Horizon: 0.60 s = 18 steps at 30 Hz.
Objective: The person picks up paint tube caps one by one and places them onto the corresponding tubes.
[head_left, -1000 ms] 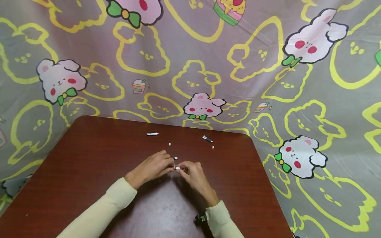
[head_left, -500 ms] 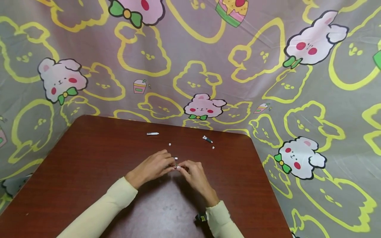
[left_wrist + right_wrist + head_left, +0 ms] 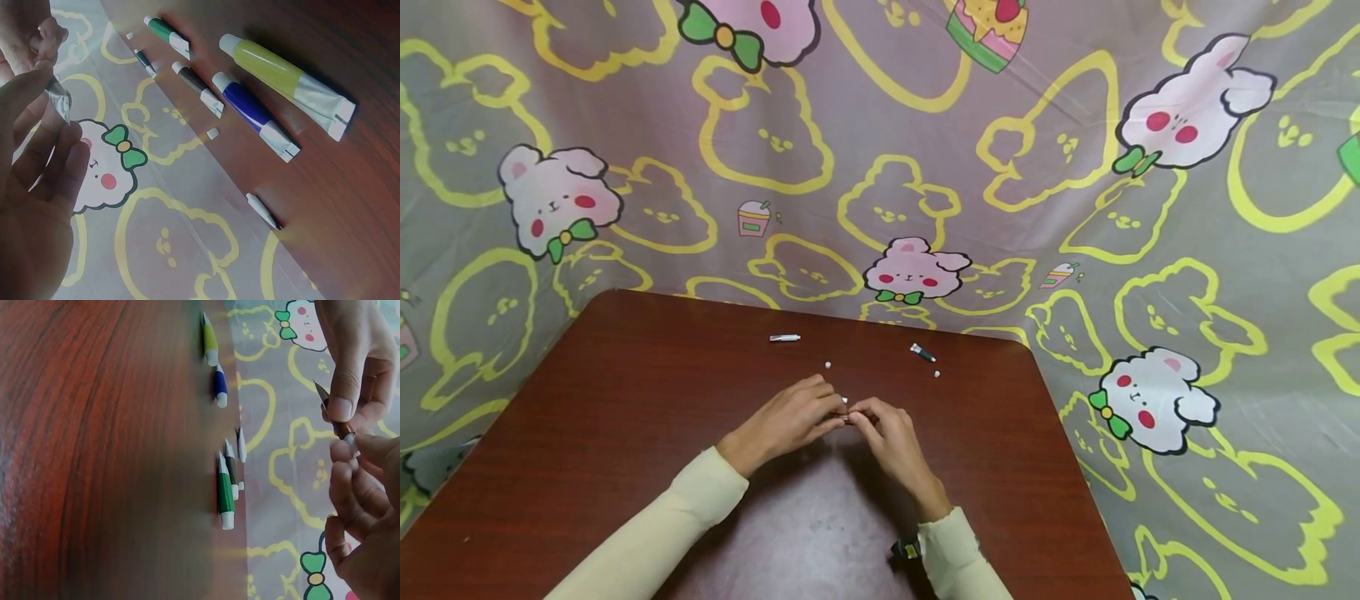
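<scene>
Above the table, both hands meet on a small paint tube (image 3: 342, 428) with a reddish-brown body and flat silver tail. My left hand (image 3: 793, 410) pinches the tube's body; its crimped end sticks out in the left wrist view. With thumb and fingers my right hand (image 3: 891, 442) grips the white cap (image 3: 351, 441) end. Fingers cover much of the tube in the head view. On the table below lie a green tube (image 3: 164, 29), a brown tube (image 3: 194, 82), a blue tube (image 3: 242, 105) and a yellow tube (image 3: 269, 67), all with white caps.
Farther back on the brown table (image 3: 625, 375) are a silver-white tube (image 3: 785, 337) and a dark green tube (image 3: 922, 352). Two loose white caps, a left one (image 3: 827, 364) and a right one (image 3: 937, 373), lie near them. A patterned curtain (image 3: 805, 208) hangs behind the table.
The right fingers have shifted slightly up and over the white cap, which showed between the fingertips before and is now covered in the head view. The left hand keeps its hold.
</scene>
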Motion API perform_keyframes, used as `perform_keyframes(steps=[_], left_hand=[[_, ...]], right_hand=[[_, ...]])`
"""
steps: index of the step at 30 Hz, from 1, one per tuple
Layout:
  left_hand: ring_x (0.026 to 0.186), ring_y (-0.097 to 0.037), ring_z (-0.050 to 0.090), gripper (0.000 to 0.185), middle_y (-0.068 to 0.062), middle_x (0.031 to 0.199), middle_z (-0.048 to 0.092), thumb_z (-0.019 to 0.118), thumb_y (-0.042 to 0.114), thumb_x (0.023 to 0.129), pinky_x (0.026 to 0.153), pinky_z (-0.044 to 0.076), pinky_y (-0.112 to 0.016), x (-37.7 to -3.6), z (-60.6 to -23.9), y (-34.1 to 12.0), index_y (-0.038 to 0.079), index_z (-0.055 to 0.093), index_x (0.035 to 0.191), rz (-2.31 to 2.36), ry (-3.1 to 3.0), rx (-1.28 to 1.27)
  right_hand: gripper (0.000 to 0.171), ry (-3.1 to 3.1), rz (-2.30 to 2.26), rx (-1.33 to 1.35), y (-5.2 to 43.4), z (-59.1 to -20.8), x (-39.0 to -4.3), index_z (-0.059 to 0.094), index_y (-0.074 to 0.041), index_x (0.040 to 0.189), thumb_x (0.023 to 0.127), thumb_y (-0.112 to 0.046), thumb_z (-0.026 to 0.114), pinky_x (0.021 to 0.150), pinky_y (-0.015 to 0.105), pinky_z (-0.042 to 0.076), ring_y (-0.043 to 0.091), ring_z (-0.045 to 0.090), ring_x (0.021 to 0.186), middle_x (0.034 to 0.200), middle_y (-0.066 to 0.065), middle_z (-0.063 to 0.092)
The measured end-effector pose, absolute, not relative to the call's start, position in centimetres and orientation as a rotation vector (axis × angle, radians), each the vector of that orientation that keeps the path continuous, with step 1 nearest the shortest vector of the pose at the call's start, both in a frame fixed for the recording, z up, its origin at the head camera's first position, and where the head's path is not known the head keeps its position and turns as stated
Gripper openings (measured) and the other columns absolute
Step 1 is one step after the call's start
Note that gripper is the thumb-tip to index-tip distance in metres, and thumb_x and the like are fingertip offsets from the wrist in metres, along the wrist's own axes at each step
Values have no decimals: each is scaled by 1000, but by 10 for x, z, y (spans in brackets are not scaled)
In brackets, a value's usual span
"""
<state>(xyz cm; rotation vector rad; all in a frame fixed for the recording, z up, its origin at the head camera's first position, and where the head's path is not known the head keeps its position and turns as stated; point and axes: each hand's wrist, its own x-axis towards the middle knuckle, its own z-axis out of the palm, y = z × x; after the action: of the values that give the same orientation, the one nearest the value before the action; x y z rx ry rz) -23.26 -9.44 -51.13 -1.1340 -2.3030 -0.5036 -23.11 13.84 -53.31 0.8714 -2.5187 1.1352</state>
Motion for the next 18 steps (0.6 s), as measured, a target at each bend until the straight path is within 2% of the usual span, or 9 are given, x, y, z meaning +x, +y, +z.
perform_keyframes(steps=[9, 14, 18], left_hand=[[94, -16, 61, 11, 4, 98, 73, 82, 26, 98, 86, 55, -33, -234, -512, -94, 16, 78, 102, -503, -2342, -1098], [94, -16, 61, 11, 4, 98, 74, 81, 25, 99, 86, 55, -33, -233, -511, -94, 16, 78, 102, -503, -2360, -1104], [93, -15, 60, 11, 5, 97, 73, 81, 25, 100, 86, 55, -33, -232, -508, -93, 16, 77, 102, -500, -2361, -1101]], right_hand=[[14, -2490, 1173, 875, 142, -534, -232, 79, -12, 109, 96, -12, 83, 67, 44, 62, 9, 69, 80, 93, 1, 78], [12, -2539, 1167, 839, 144, -533, -232, 80, -13, 109, 98, -15, 82, 77, 48, 59, 8, 70, 83, 95, -1, 80], [9, -2551, 1145, 817, 144, -532, -231, 81, -14, 107, 100, -19, 80, 82, 45, 54, 6, 70, 84, 95, -3, 81]])
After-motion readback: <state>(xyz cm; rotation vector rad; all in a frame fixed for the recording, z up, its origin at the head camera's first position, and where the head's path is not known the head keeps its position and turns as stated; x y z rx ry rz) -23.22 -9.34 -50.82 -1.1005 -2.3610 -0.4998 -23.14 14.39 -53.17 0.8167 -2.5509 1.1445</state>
